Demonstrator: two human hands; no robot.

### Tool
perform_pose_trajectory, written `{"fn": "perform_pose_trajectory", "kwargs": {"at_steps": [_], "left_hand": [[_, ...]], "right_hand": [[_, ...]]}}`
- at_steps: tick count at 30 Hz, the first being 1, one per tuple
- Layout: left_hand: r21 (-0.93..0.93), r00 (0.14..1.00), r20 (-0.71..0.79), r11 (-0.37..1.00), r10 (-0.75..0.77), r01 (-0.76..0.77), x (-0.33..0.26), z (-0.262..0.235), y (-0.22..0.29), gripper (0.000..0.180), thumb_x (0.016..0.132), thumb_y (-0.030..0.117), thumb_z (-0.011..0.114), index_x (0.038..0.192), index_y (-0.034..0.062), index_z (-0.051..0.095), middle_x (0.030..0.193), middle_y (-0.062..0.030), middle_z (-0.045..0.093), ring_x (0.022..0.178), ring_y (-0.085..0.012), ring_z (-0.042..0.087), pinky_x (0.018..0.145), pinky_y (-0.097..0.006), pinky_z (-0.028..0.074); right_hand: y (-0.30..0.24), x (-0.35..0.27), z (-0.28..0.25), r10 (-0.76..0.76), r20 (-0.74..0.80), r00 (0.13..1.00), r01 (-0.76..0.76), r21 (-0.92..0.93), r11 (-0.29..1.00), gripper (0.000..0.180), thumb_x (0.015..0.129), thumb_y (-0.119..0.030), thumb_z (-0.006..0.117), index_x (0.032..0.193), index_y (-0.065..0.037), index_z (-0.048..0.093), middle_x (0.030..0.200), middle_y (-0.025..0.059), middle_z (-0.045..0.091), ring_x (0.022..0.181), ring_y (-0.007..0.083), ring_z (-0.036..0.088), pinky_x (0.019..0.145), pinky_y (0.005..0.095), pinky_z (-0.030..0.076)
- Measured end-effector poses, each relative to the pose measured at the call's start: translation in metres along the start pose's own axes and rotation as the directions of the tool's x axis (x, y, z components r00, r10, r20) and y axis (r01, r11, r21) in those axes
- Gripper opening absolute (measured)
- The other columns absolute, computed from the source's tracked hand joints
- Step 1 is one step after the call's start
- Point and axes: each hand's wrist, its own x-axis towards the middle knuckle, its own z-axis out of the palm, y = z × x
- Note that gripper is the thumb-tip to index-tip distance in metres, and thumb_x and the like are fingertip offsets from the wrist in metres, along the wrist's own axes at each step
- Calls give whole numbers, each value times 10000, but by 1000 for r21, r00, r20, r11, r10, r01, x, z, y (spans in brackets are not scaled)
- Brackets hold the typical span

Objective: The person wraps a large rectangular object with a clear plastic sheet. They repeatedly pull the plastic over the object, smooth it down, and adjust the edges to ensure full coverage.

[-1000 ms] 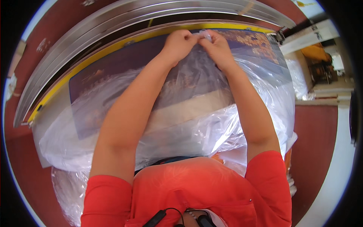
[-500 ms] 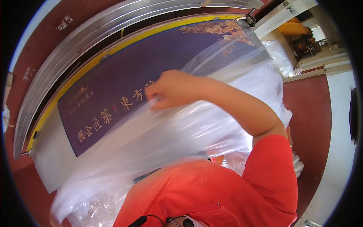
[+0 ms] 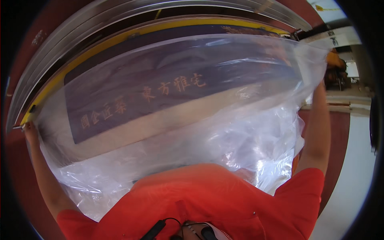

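Head view looks down over a person in a red shirt (image 3: 208, 200) with both arms spread wide. At the far left, the left hand (image 3: 30, 132) sits at the corner of a clear plastic sheet (image 3: 224, 140), its fingers pinched on the sheet's edge just beside the end of a yellow strip (image 3: 92, 50) and the curved metal rails (image 3: 80, 24) above it. Moving rightward, the plastic is stretched across a long dark purple panel (image 3: 160, 76) with gold lettering and a pale band along its lower side; the film lies over the panel, wrinkled and bunched toward the person's chest. At the far right, the right hand (image 3: 320, 86) is raised at the sheet's other corner, mostly hidden by plastic, so I cannot tell whether its fingers are clenched, though the film pulls taut from there. Beyond it lie a dark red floor (image 3: 340, 136) and cluttered shelving.
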Motion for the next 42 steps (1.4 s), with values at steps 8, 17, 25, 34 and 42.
{"fn": "perform_pose_trajectory", "kwargs": {"at_steps": [8, 17, 25, 34, 42], "left_hand": [[232, 986, 14, 960, -164, 156, -67, -24, 7, 308, 802, 306, 382, 906, 39, 495, 848, -172, 538, 793, -337, 509, 661, -391, 393], [148, 966, -170, 964, -194, 220, -76, -23, -17, 342, 764, 336, 440, 942, 56, 521, 955, -156, 536, 896, -305, 503, 758, -354, 389], [16, 905, -228, 928, -360, 373, -103, -56, 60, 261, 744, 250, 437, 870, 29, 495, 834, -223, 541, 801, -333, 528, 710, -407, 400], [-41, 924, -220, 949, -314, 313, -88, -42, 51, 257, 754, 245, 422, 883, 27, 468, 869, -216, 539, 830, -351, 513, 724, -424, 396], [43, 938, -119, 942, -326, 333, -85, -25, 11, 347, 755, 354, 426, 942, 80, 530, 940, -156, 549, 899, -315, 506, 766, -371, 388]], "right_hand": [[68, -54, 77, 255, 397, 882, -24, -502, 865, 842, 652, -632, 430, 1249, -74, 227, 1215, 174, 343, 1124, 317, 322, 935, 360, 229], [51, -8, 120, 138, 237, 962, 103, -779, 618, 843, 597, -707, 414, 1145, -66, 414, 1123, 176, 442, 1017, 267, 443, 868, 357, 315], [-377, -257, -34, -906, 385, -173, -279, 864, 420, 369, 757, -198, 534, 1080, -36, 459, 1080, 110, 483, 1000, 227, 458, 831, 306, 369], [-520, -508, -10, -709, 476, -520, 18, 836, 548, 763, 630, -352, 609, 1140, 112, 283, 972, 239, 500, 929, 283, 493, 783, 340, 391], [-403, -351, -57, -969, -34, -245, -832, 520, 193, 199, 637, -103, 648, 699, -69, 463, 670, 31, 460, 618, 180, 465, 563, 311, 392]]}}
